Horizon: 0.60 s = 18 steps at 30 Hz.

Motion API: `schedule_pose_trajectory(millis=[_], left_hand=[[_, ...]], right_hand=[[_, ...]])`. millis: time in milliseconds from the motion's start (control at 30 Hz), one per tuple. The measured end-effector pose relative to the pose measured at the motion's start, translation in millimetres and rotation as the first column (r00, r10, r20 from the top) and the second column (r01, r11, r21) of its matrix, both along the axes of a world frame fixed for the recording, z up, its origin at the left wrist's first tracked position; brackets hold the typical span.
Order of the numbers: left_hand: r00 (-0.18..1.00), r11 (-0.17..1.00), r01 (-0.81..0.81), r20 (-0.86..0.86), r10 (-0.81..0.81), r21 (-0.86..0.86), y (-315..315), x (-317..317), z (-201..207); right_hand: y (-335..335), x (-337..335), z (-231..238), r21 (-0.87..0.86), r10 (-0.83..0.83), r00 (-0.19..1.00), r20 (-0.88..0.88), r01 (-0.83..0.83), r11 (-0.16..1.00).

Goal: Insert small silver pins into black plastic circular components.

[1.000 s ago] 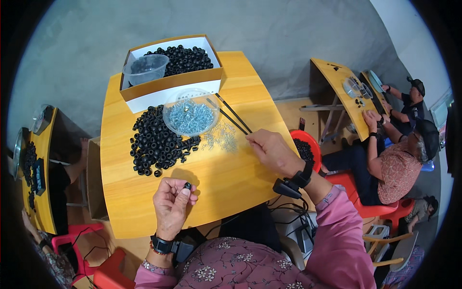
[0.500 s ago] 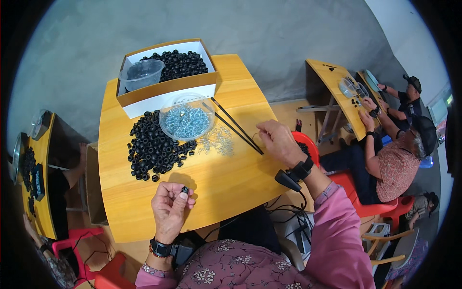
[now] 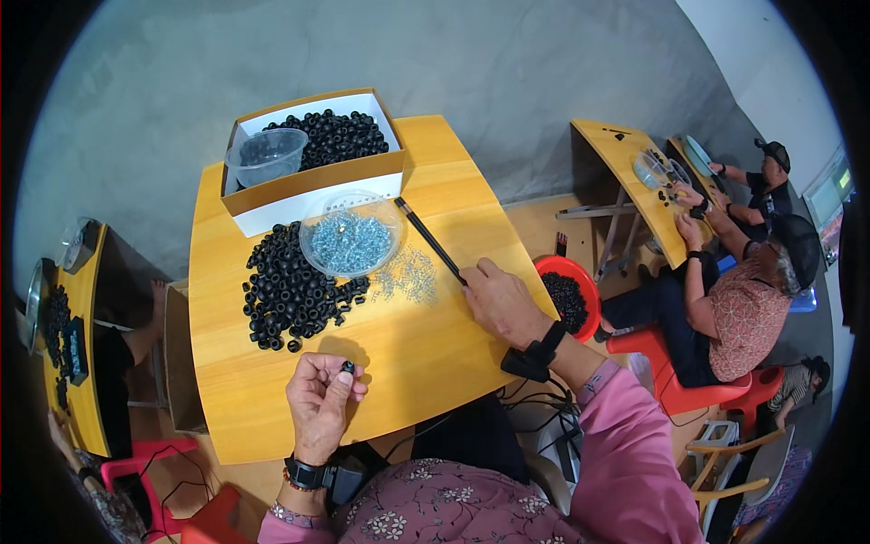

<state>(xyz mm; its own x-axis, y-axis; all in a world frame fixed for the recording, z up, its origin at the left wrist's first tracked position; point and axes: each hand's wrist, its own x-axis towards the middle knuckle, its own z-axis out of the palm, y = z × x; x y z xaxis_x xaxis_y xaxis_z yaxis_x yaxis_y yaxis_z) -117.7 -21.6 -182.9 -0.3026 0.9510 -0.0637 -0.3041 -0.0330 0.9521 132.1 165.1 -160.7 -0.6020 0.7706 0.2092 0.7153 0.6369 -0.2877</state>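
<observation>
Left hand (image 3: 317,401) keeps a black bead (image 3: 348,366) pinched in its grip; right hand (image 3: 507,306) touches black sticks (image 3: 430,239), grip unclear.

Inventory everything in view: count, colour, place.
Curved wood-grain table: one, yellow, centre.
Open cardboard box: one, brown and white, table's far end.
Rounded holed pieces: many, black, in box and piled nearby.
Round plastic tubs: two, clear, in box and beside pile.
Tiny pieces: many, pale blue in nearer tub, clear beside it.
Thin rod: at least one, black, table's right side.
Round plastic container: one, red, right of table.
Side tables: at least two, yellow, both sides.
Plastic seats: several, red, both sides.
Other people: several, mixed clothing, both sides.
Left hand: one, pink sleeve, holding black piece.
Right hand: one, pink sleeve, at rod.
</observation>
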Motion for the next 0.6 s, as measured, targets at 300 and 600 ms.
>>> schedule_pose_trajectory(millis=[300,600], left_hand=[[0.997,1.000,-0.003,0.072,0.001,0.031,0.3,-0.7,-4.5],[1.000,1.000,-0.022,0.006,0.022,0.001,-0.4,1.2,0.0]], right_hand=[[1.0,-3.1,4.1,-0.061,-0.005,1.000,0.015,0.006,0.998],[-0.8,-0.6,5.4,-0.018,0.028,0.994,-0.103,-0.031,0.999]])
